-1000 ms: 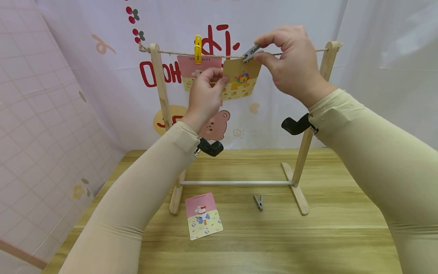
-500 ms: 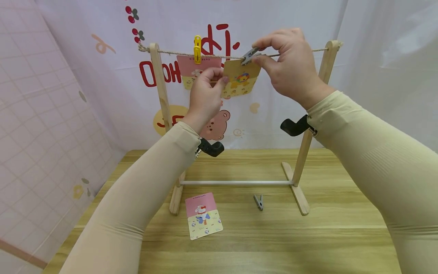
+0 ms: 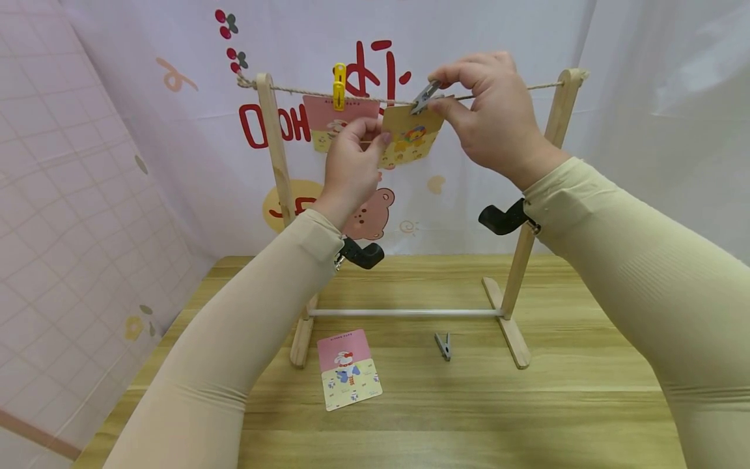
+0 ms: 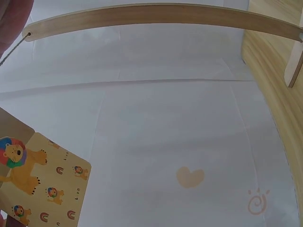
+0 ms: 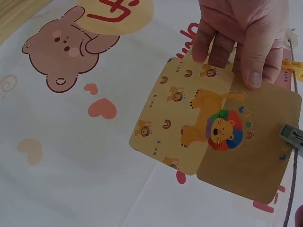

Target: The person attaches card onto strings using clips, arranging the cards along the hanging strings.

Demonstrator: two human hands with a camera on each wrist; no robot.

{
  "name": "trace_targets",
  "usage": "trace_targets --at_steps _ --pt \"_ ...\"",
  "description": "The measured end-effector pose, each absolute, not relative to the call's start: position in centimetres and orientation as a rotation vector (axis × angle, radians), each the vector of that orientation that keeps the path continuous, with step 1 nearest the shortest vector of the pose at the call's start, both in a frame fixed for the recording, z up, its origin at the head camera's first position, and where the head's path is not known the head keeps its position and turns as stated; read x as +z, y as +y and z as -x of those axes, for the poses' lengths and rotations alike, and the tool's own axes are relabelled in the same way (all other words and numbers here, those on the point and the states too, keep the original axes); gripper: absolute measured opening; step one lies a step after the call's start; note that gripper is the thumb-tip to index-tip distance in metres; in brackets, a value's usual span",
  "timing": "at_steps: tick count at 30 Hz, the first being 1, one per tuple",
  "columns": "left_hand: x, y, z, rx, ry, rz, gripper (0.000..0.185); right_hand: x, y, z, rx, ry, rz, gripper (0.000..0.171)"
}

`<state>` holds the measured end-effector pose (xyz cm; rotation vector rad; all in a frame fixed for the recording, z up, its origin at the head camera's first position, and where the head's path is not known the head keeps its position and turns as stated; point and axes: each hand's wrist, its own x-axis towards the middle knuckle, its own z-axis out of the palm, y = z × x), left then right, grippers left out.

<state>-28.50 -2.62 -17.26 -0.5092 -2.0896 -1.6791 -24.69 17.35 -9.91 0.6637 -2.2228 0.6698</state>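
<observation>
In the head view's upper centre, the left hand [image 3: 350,163] pinches the lion card [image 3: 410,140] by its left edge, partly hiding the pink card [image 3: 321,114]; the right hand [image 3: 498,117] pinches a clip [image 3: 425,98] at the lion card's top. The right wrist view cuts off the clip, far right; the left wrist view crops the lion card, lower left.
</observation>
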Motion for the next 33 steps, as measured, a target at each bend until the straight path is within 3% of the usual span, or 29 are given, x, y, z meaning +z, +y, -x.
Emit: trace_targets --at_steps 33 --pt "-17.94 -2.55 28.07 -1.685 -2.039 0.52 0.022 -10.05 17.07 24.67 0.753 -2.264 -0.658 0.043"
